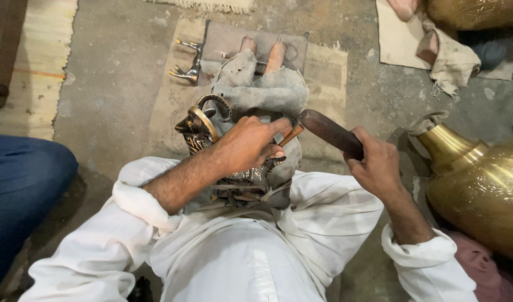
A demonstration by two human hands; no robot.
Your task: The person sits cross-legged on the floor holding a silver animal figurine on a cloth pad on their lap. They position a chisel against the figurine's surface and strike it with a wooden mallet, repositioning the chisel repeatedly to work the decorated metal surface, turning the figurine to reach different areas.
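Concrete floor [111, 84], worn mats on it; I sit low, white sleeves and lap filling the near edge. Far right, a big polished brass vase [480, 190] lies on its side, neck pointing left, well apart from my work. Someone's blue trouser leg [22, 179] at near left; another person's foot and a rag at far right corner. Between my knees, braced against my feet [262, 53] on a small dark board, sits the dark metal animal figure [203, 131], ornate, with curled horns and a brass-coloured ring at the neck, half wrapped in a grey cloth [267, 89]. A small bright metal figure [188, 64] lies on the mat just far-left of the board. My right hand [376, 165] is clenched round the end of a dark wooden mallet [329, 131], its head angled toward the middle. My left hand [248, 142] is pinched round a thin chisel [291, 134], its point hidden under my fingers against the figure's body. Step in hand, as I judge it: chasing detail into the figure, mallet head just beside the chisel's butt. Next move calls for a light square tap, chisel held steady, figure kept from rocking in the cloth.
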